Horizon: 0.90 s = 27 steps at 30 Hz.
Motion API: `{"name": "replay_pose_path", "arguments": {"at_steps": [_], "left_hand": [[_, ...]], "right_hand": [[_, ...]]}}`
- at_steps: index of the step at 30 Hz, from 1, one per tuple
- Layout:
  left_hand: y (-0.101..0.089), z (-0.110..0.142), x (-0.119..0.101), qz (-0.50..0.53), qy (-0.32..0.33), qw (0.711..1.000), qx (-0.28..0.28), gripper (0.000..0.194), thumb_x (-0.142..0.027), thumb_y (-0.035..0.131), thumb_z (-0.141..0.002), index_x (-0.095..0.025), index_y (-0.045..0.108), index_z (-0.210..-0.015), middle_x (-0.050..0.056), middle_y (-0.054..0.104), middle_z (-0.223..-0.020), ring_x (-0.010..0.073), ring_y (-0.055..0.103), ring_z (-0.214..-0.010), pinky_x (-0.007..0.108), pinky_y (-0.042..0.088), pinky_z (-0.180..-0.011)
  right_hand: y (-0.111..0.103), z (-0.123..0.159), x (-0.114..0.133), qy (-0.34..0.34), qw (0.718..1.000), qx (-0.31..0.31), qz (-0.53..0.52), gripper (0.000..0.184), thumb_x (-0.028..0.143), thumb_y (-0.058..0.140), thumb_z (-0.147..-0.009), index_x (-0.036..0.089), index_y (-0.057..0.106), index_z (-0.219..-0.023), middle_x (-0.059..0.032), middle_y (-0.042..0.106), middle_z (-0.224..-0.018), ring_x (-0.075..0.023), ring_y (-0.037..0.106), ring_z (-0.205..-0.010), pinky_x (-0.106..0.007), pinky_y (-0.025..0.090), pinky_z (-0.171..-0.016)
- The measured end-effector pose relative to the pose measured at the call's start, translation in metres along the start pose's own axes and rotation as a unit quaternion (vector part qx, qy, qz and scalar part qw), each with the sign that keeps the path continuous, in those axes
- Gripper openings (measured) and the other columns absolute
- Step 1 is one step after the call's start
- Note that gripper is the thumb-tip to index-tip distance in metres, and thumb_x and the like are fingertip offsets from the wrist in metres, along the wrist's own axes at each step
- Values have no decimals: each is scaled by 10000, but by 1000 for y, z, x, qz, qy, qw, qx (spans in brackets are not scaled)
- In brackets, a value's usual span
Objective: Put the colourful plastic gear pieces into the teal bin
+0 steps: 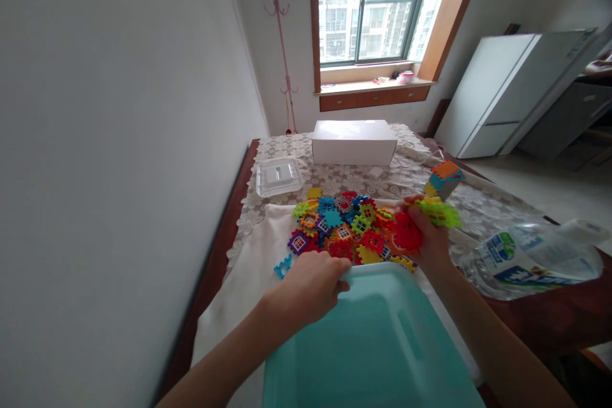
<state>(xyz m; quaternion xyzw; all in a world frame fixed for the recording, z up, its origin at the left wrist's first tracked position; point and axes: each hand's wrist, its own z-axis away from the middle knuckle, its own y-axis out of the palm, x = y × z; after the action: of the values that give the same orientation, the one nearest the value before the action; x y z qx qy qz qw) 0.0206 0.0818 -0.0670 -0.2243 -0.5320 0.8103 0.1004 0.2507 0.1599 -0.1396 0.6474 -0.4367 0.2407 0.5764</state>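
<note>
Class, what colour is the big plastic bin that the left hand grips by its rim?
The bin is turquoise, clearest in the head view.

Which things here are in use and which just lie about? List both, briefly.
In use: left hand on the rim of the teal bin; right hand holding yellow-green blocks; pile of coloured blocks; white cloth.

Lying about: white box; clear lid; block cube; plastic bottle.

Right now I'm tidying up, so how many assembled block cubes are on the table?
1. The assembled multicolour cube stands on the lace tablecloth, right of the loose pile of building tiles, beyond the right hand. Others could be hidden within the pile.
</note>
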Motion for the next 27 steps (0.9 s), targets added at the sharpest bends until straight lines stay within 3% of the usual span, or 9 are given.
{"name": "replay_pose_path", "arguments": {"at_steps": [6, 10, 13, 15, 17, 19, 21, 24, 27], "left_hand": [[4, -1, 2, 6, 1, 1000, -8, 101, -302, 669, -994, -231, 730, -957, 89, 821, -939, 337, 804, -942, 347, 517, -730], [4, -1, 5, 16, 30, 999, -25, 142, -306, 623, -1004, -237, 739, -960, 76, 820, -904, 322, 803, -884, 340, 482, -669], [2, 0, 6, 23, 55, 998, -10, 133, -293, 626, -982, -239, 746, -967, 68, 822, -913, 319, 800, -860, 340, 445, -623], [0, 0, 5, 26, 47, 998, -9, 107, -245, 638, -966, -244, 744, -972, 61, 821, -907, 321, 802, -872, 339, 437, -621], [0, 0, 4, 23, 27, 999, -15, 84, -235, 654, -972, -240, 735, -952, 67, 814, -887, 329, 805, -887, 341, 448, -640], [0, -1, 3, 15, 12, 1000, -13, 80, -274, 681, -985, -233, 723, -932, 79, 811, -890, 343, 806, -911, 345, 472, -672], [0, -1, 2, 9, 12, 1000, -10, 95, -297, 693, -991, -230, 713, -927, 88, 812, -914, 345, 804, -930, 346, 501, -707], [-1, -1, 2, 4, 24, 1000, -5, 87, -303, 688, -1001, -235, 713, -953, 88, 813, -947, 337, 798, -971, 342, 534, -757], [-3, 0, 1, -5, 17, 1000, 5, 97, -323, 692, -1002, -235, 715, -969, 90, 813, -972, 337, 794, -986, 338, 538, -763]], "right_hand": [[6, 21, 46, -49, 952, 301, 29, 157, 432, 840, -920, 307, 776, -992, 10, 718, -744, -147, 656, -645, -260, 559, -608], [32, 22, 59, 67, 771, 620, 126, 344, 409, 837, -922, 243, 798, -1222, -117, 787, -1158, -231, 767, -1041, -364, 637, -936], [41, 15, 57, 86, 689, 709, 123, 638, 482, 931, -810, 213, 760, -1363, -168, 715, -1369, -309, 694, -1313, -473, 539, -1179], [33, 9, 49, 86, 700, 702, 96, 728, 587, 929, -777, 217, 754, -1378, -174, 717, -1357, -333, 700, -1299, -510, 538, -1174], [16, 1, 34, 69, 776, 625, 51, 609, 696, 798, -869, 243, 788, -1276, -141, 759, -1221, -303, 753, -1136, -475, 615, -1031], [-3, -10, 13, 11, 881, 469, 54, 475, 693, 613, -999, 278, 794, -1147, -83, 767, -1042, -232, 749, -927, -388, 635, -861], [-18, -21, -11, -61, 919, 326, 211, 423, 632, 594, -1030, 295, 767, -1218, -85, 759, -1149, -231, 729, -1039, -411, 612, -975], [-31, -32, -47, -93, 809, 272, 513, 815, 707, 780, -864, 295, 605, -1545, -148, 530, -1637, -389, 443, -1563, -649, 331, -1319], [-34, -30, -71, -70, 686, 320, 649, 1017, 746, 816, -794, 291, 499, -1647, -147, 356, -1769, -490, 242, -1658, -792, 148, -1325]]}}
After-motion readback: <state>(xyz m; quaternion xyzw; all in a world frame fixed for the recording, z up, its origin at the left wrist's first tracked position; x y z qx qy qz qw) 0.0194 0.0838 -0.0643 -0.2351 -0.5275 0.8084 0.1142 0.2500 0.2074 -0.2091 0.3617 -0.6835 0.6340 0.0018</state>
